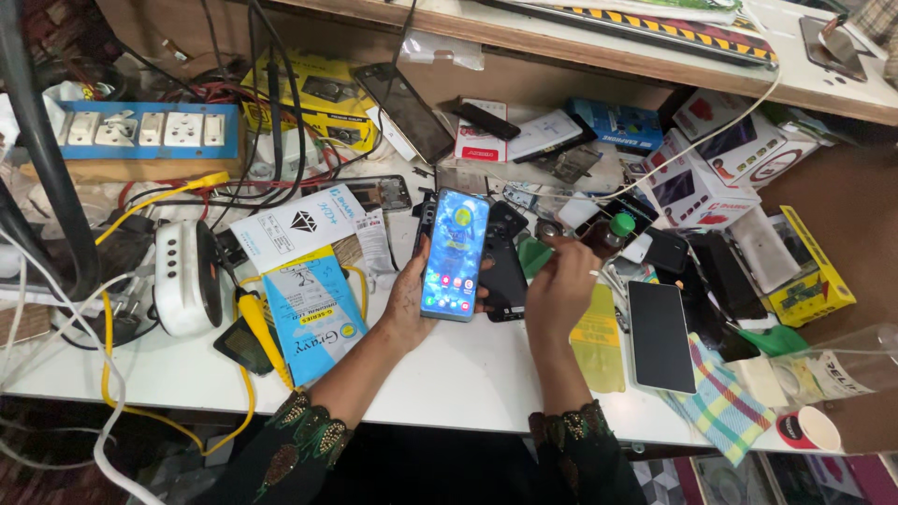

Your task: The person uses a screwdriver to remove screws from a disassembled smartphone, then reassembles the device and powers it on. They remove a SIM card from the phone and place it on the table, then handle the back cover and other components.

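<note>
Dark embroidered sleeves lead up to two hands at a lit phone over a crowded white bench.

Left hand is clamped around the phone, thumb on its left edge and fingertips showing at its right; the phone stands nearly upright, tilted a little, its screen glowing blue-green with a row of small icons near the bottom. Right hand is loosely curled just beside it, fingers drawn together; I cannot tell whether it pinches anything. A black phone case lies behind the phone. Farther right lie a yellow film sheet, a white-backed phone and a checked cloth. Left of the hands lie a blue packet and a white round adapter.
</note>
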